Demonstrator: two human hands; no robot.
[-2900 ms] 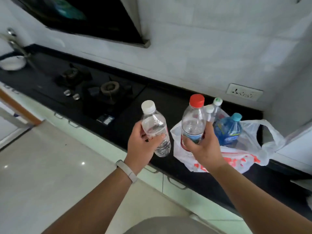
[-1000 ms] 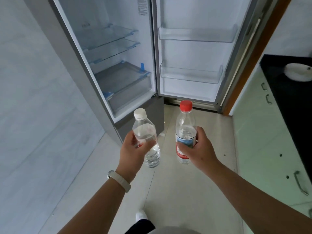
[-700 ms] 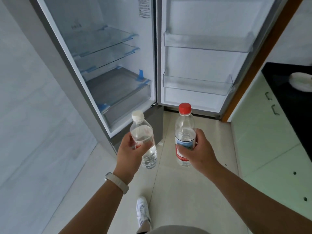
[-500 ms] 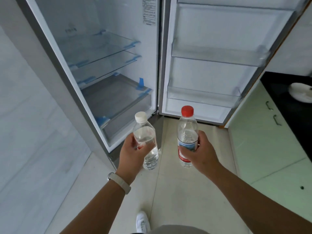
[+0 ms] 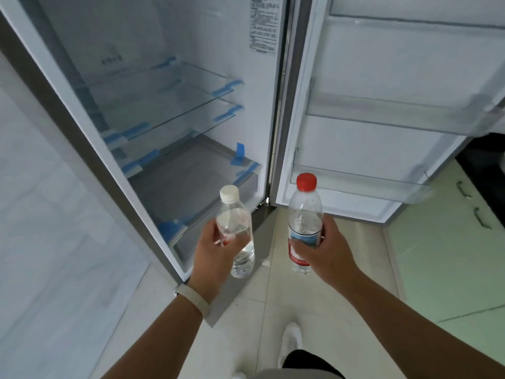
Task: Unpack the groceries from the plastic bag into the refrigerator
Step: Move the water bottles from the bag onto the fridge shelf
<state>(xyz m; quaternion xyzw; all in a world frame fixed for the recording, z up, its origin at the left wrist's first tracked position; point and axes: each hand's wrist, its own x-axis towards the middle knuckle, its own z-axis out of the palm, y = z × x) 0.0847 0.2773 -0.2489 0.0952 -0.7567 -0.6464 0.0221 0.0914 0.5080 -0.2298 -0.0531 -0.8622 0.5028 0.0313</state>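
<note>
Head view is showing the person facing the open refrigerator (image 5: 191, 50). The left hand (image 5: 216, 250) is gripping a white-capped bottle (image 5: 235, 222) just off the cabinet's lower front edge. The right hand (image 5: 325, 253) is holding a red-capped bottle (image 5: 304, 214) upright, in front of the lower door bin (image 5: 355, 184). Tiled floor (image 5: 273, 291) is lying open between the two.

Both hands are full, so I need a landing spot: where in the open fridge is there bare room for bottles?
The lower door bin, behind the red-cap bottle, is bare along its whole rail; so is the upper door bin. Both glass shelves, taped blue at the corners, hold nothing. Nowhere in view is crowded.
</note>
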